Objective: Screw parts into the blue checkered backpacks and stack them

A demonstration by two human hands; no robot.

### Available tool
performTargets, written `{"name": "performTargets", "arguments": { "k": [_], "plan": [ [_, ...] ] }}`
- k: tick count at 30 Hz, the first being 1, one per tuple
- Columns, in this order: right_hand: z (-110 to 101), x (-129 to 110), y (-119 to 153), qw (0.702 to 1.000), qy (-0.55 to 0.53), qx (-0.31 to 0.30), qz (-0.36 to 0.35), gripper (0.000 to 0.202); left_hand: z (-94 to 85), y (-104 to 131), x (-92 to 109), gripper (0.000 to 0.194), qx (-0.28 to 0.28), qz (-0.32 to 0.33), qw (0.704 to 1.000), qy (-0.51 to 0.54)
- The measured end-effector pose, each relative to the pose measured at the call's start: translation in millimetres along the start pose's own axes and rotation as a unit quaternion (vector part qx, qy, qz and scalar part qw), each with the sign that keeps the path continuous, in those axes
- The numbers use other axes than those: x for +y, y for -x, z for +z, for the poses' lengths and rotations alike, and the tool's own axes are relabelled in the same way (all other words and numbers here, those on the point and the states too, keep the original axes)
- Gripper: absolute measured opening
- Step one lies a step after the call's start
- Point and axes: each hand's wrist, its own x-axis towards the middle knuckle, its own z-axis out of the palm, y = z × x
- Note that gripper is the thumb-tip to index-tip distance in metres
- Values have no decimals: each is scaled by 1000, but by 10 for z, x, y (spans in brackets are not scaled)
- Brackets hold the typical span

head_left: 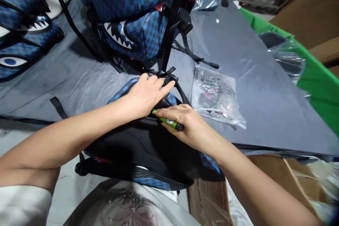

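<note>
A backpack (pixel 148 148) with a black back panel and blue checkered edges lies at the table's front edge, close to my body. My left hand (pixel 145 93) is on its upper part, fingers bent over the fabric and thumb stretched to the right; the fingertips are hidden. Just to the right, my right hand (pixel 182 118) grips a green pen-like tool (pixel 171 123) with a black end. The tool's other end points left, under my left hand, against the black fabric. Where it touches cannot be made out.
Another blue checkered backpack (pixel 127 17) with a shark-mouth print stands behind, its straps trailing on the grey table (pixel 265 106). More printed bags (pixel 23 31) are at left. A clear plastic bag (pixel 215 93) lies at right, near a green-sided bin (pixel 315 91). Cardboard (pixel 209 201) is below.
</note>
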Motion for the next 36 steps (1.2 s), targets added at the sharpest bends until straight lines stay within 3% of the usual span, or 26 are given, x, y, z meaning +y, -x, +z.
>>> {"name": "performTargets", "arguments": {
  "k": [4, 12, 26, 36],
  "plan": [
    [11, -54, -18, 998, 54, -24, 26, 24, -23, -14, -1, 74, -14, -1, 1000, 2],
    [11, -95, 18, 993, 80, -11, 81, 21, -29, -8, 1, 70, -8, -8, 1000, 4],
    [374, -237, 86, 969, -15, 177, 169, 15, 9, -16, -16, 66, -9, -7, 1000, 19],
    [455, -289, 39, 959, -65, 211, 176, 15, -2, -14, -27, 64, -3, 4, 1000, 0]
  ]
}}
